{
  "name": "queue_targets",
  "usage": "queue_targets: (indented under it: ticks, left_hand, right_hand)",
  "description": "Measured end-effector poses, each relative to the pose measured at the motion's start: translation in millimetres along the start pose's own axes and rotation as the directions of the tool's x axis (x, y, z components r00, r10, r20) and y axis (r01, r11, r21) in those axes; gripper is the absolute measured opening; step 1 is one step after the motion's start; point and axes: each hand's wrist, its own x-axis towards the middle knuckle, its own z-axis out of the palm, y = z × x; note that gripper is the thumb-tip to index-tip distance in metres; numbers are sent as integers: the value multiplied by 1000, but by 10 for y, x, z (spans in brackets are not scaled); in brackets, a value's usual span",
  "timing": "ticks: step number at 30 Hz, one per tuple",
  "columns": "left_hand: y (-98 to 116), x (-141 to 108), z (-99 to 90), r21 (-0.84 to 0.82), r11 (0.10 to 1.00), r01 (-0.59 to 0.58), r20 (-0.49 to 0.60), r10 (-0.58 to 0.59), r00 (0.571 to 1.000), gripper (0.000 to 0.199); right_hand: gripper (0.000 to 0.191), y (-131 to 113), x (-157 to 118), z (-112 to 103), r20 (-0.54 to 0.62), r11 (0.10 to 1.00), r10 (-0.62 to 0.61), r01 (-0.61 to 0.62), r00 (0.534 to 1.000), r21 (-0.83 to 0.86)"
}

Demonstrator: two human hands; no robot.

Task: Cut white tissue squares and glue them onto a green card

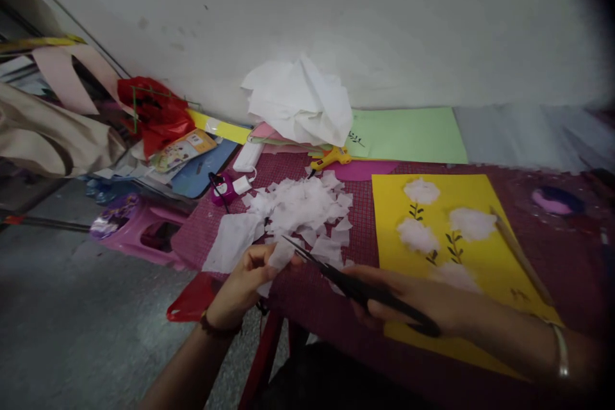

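In the head view, the left hand [250, 277] was raised near the table [361, 230] edge, wrist bent, thumb and fingers pinching a white tissue piece [280, 257]. The right hand [408, 298] reached in from the right, fingers closed around black scissors [343, 278], blades directed leftward at the tissue piece. A heap of cut pieces [307, 202] lay just beyond both grips; a yellow sheet [471, 191] lay beneath the right forearm.

Smooth pale-grey wall [432, 32]: dim, flat light reaches you
Maroon woven tabletop [362, 221]: darkest nearest you
Your upper-right corner: black, blurred
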Motion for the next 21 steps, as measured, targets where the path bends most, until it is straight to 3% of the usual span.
queue_targets:
  ticks: [7, 15, 21]
  left_hand:
    - [-28, 199, -146, -20, 998, -64, 69, 65, 995, 30]
    - [27, 262, -169, -109, 993, -54, 128, 68, 989, 14]
    - [134, 279, -170, -263, 965, -17, 44, 30, 999, 2]
  right_hand:
    - [59, -73, 169, -33, -146, 979, 36, -64, 989, -193]
    - [57, -53, 295, -90, -90, 999, 25, -28, 996, -32]
    - [58, -89, 362, -92, -108, 995, 29, -18, 994, 99]
